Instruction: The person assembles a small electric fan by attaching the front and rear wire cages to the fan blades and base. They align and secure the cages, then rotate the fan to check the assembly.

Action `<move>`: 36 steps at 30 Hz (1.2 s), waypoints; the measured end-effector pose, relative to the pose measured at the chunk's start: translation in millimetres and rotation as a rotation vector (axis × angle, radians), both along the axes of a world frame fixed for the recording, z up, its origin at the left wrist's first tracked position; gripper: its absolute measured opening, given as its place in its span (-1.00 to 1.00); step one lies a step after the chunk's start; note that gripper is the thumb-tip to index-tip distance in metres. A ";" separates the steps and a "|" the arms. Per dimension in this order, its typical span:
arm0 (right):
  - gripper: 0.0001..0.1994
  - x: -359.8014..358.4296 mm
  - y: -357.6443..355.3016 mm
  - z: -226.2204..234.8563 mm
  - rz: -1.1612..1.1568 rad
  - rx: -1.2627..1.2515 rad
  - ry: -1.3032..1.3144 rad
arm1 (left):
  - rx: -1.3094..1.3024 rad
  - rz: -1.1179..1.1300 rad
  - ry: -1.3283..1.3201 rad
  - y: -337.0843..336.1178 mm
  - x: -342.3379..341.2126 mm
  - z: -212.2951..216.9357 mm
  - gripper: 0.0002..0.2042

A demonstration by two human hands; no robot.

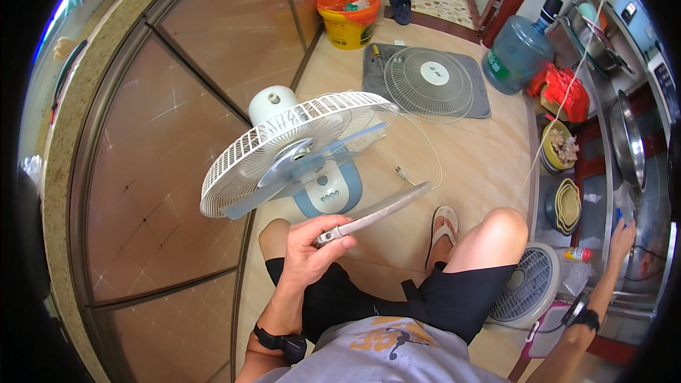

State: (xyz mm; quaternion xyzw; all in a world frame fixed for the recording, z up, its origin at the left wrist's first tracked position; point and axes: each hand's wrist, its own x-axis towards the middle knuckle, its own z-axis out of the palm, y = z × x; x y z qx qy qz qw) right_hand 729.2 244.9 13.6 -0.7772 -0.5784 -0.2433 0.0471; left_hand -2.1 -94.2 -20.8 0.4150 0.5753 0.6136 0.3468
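My left hand (pixel 316 248) is closed around the end of a long, thin, grey blade-like piece (pixel 390 206), seen nearly edge-on and pointing up to the right; its exact kind is unclear. Just beyond it a white standing fan (pixel 323 184) leans on the floor. Its front is uncovered, so the blue-grey blades (pixel 284 174) show inside the rear grille (pixel 248 149). Far to the right, my right hand (pixel 623 240) reaches to a metal shelf, its fingertips closed on a small blue object (pixel 619 214).
A round fan grille (pixel 429 85) lies on a grey mat (pixel 472 74) with a screwdriver (pixel 377 52). A yellow bucket (pixel 347 18), a water bottle (pixel 516 57) and a metal shelf (pixel 603 163) stand around. A second fan (pixel 525 287) lies beside my knee; a plug (pixel 404 175) rests on the floor.
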 end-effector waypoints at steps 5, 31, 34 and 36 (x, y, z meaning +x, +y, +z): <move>-0.67 -281.0 -2.3 31.3 0.791 -0.353 0.943 | 0.109 0.035 0.035 -6.1 -9.4 28.3 -0.75; -0.91 -622.6 -27.0 -16.6 1.443 -0.757 1.182 | 0.130 0.685 0.351 -93.7 -124.5 32.7 -0.74; -0.89 -622.6 -27.0 -26.8 1.483 -0.677 1.171 | 0.179 0.698 0.298 -90.2 -126.9 22.5 -0.71; -0.88 -621.7 -27.9 -29.5 1.496 -0.607 1.133 | 0.210 0.702 0.271 -89.0 -128.5 18.7 -0.69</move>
